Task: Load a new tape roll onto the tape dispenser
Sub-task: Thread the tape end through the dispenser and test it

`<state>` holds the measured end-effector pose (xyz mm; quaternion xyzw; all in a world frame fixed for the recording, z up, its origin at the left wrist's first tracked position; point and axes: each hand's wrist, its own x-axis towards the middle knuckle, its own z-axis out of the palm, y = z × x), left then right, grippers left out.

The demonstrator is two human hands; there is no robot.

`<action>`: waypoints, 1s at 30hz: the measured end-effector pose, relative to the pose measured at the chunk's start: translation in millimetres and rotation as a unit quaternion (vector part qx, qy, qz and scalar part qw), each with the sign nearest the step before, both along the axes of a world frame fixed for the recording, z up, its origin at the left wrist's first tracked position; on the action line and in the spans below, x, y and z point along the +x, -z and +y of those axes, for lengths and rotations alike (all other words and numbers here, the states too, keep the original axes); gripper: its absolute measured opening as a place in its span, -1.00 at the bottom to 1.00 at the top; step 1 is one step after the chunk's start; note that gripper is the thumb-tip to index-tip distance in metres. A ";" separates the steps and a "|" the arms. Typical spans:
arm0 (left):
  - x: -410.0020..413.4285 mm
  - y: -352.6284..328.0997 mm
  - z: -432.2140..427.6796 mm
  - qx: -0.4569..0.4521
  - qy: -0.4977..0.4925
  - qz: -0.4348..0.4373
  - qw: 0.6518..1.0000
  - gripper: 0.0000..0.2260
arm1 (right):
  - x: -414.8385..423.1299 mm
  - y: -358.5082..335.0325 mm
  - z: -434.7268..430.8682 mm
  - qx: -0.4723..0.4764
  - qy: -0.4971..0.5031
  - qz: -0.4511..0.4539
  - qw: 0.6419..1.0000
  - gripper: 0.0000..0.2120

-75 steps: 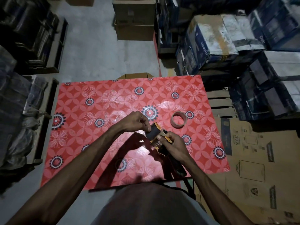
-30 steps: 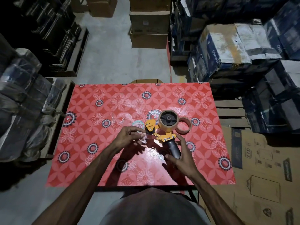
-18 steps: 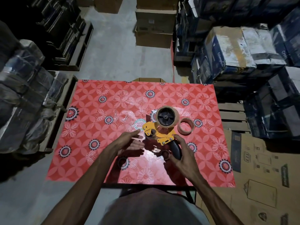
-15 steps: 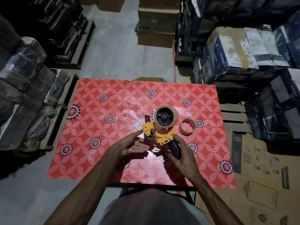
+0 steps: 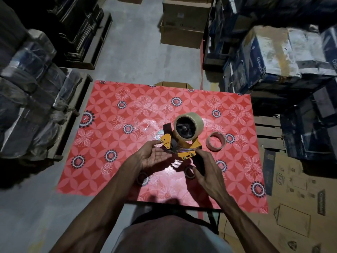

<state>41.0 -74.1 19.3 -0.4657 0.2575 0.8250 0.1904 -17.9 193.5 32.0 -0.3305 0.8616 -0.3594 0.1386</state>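
A yellow-and-black tape dispenser point(image 5: 184, 152) stands upright on the red floral table point(image 5: 127, 106). A full roll of clear tape point(image 5: 197, 123) sits on its hub, open side facing me. My right hand point(image 5: 209, 170) wraps loosely around the black handle, index fingertip on the yellow frame and thumb spread. My left hand point(image 5: 155, 157) lies palm up with fingers apart, its fingertips touching the yellow front plate. An empty brown tape core point(image 5: 216, 142) lies flat on the table just right of the dispenser.
A crumpled clear wrapper point(image 5: 144, 126) lies left of the dispenser. Flattened cardboard point(image 5: 300, 207) covers the floor at right. Stacked blue cartons point(image 5: 273, 55) stand at the back right, wrapped bundles point(image 5: 27, 106) at left, and a brown box point(image 5: 171, 84) behind the table.
The dispenser went from lying in both hands to standing upright with the roll facing me. My left hand let go and opened palm up; my right hand's grip loosened.
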 end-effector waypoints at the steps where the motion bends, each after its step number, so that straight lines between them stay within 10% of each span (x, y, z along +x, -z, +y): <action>1: -1.4 -1.5 -0.3 0.001 0.010 0.007 1.000 -0.55 | 0.3 0.1 -1.5 0.000 0.001 0.000 1.000 -0.27; 30: -2.4 -2.5 -0.2 -0.125 0.008 -0.008 0.992 -0.89 | 21.1 -1.7 -13.1 -0.037 0.050 -0.056 0.996 -0.36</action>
